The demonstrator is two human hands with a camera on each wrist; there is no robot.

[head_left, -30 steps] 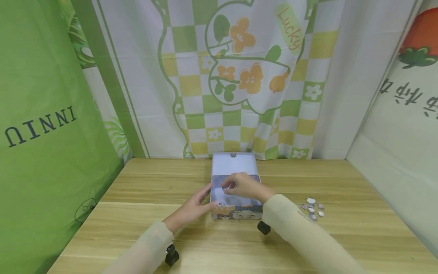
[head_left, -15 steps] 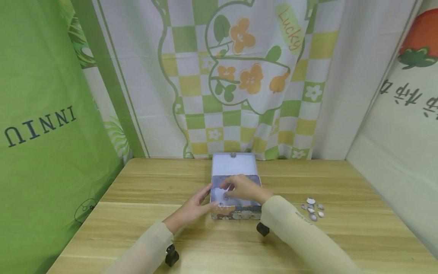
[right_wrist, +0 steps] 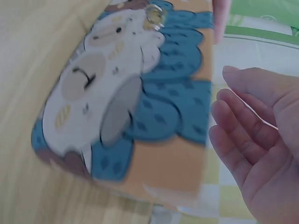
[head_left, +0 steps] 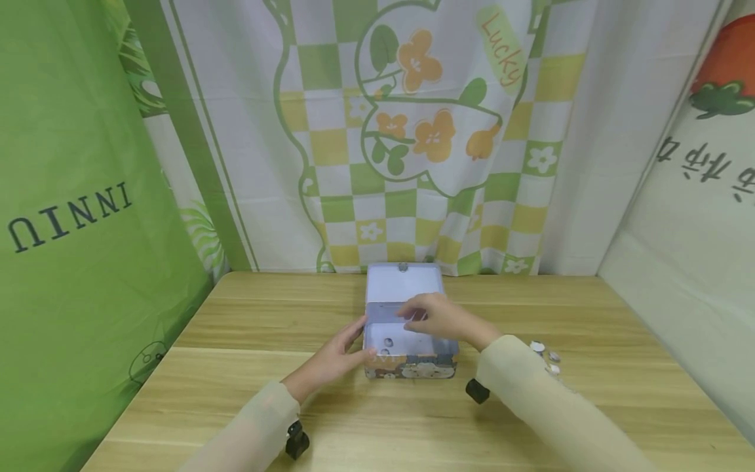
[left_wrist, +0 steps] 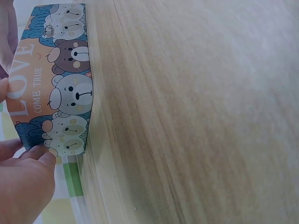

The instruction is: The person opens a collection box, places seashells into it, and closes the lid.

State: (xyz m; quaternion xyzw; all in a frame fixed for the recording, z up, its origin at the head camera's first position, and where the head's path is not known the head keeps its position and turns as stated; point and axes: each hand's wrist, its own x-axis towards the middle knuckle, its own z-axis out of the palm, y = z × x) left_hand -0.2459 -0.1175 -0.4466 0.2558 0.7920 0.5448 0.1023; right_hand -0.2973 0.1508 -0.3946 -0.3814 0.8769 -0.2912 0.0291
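A tin box (head_left: 413,368) printed with cartoon bears stands on the table with its lid (head_left: 404,283) raised at the back. My left hand (head_left: 333,357) holds the box's left side, thumb at the front rim; in the left wrist view my fingers (left_wrist: 37,158) lie against its end. Over the box's right part hovers my right hand (head_left: 442,320), fingers loosely bent and nothing between them in the right wrist view. Two small objects, like shells (head_left: 388,342), lie on the box floor at the left. Several seashells (head_left: 537,347) sit on the table to the right, partly hidden by my right sleeve.
The wooden table (head_left: 265,314) meets a patterned curtain (head_left: 377,216) behind the box. Green fabric (head_left: 88,295) hangs at the left and pale fabric (head_left: 678,262) at the right.
My right hand has let go of a small shell in the box and has risen back toward the right. My left hand stays on the box.
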